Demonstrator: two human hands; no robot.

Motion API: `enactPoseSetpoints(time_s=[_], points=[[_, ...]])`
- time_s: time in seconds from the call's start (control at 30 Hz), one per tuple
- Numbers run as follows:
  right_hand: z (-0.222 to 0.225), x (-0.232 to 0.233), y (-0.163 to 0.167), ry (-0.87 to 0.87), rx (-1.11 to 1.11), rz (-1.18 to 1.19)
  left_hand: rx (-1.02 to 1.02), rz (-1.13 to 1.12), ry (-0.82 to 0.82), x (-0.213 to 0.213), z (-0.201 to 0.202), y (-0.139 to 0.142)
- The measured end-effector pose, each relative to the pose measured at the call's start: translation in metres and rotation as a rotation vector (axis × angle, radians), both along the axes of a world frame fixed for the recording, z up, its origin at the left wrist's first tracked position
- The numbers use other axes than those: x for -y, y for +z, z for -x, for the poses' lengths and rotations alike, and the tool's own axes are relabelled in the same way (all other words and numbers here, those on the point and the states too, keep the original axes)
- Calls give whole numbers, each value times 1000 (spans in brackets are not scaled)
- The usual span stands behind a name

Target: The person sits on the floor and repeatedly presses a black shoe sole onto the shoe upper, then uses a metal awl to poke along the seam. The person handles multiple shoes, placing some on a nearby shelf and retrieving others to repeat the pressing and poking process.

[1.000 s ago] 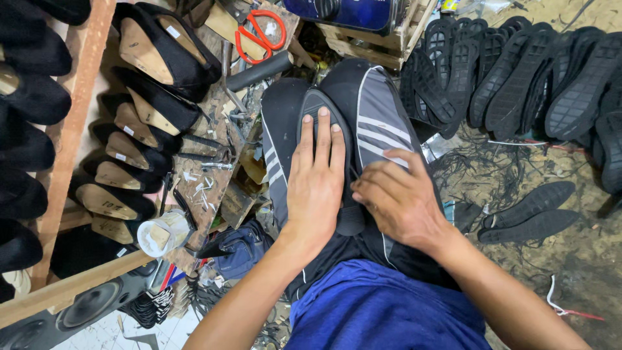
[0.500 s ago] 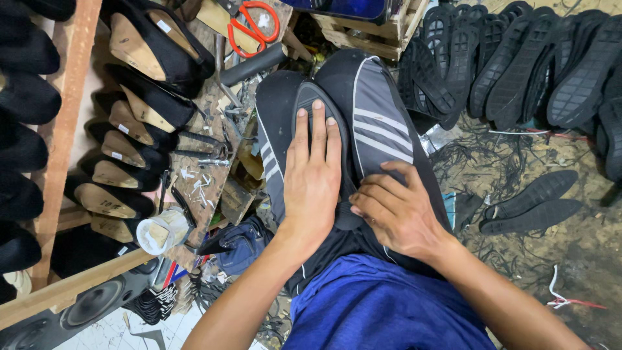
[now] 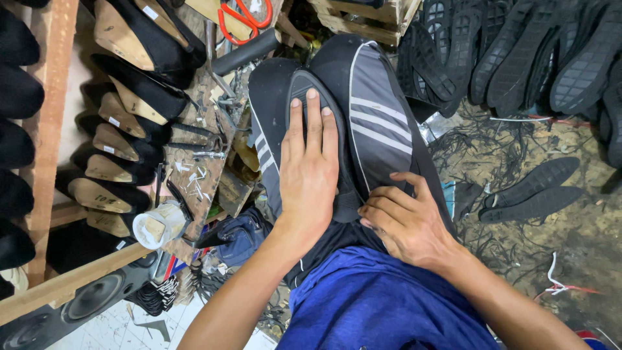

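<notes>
Head view shows left hand (image 3: pixel 310 170) pressing flat, fingers together, on black insole (image 3: pixel 304 87); right hand (image 3: pixel 403 222), fingers curled, grips grey striped shoe upper (image 3: pixel 379 123).

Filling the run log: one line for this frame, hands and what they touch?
left hand: flat on black sole | right hand: gripping grey striped shoe upper | nearby: red scissors, loose soles
</notes>
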State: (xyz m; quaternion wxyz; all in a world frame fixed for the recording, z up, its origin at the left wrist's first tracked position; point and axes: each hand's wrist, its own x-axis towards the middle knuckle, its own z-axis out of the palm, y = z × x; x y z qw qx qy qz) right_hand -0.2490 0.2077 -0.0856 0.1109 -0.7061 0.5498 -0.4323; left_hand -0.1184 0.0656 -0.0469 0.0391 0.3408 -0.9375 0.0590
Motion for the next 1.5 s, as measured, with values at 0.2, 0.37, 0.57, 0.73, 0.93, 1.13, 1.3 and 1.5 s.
enactPoseSetpoints(time_s=[0.2, 0.37, 0.57, 0.73, 0.93, 1.13, 1.3, 1.5], points=[[4, 9, -2, 25, 0, 46, 5, -13, -1, 0, 1, -2], [10, 32, 1, -1, 1, 56, 37, -24, -3, -1, 1, 0], [23, 64, 7, -38, 9, 138, 10, -52, -8, 1, 1, -1], [34, 89, 14, -94, 24, 172, -4, -58, 4, 2, 3, 0], [48, 118, 19, -143, -20, 218, 15, -41, 4, 2, 5, 3], [54, 149, 23, -92, 23, 279, 2, -45, -7, 4, 5, 5], [54, 131, 21, -100, -9, 224, 15, -49, 8, 4, 6, 5], [37, 84, 17, -92, -38, 196, 17, -48, 5, 3, 5, 3]])
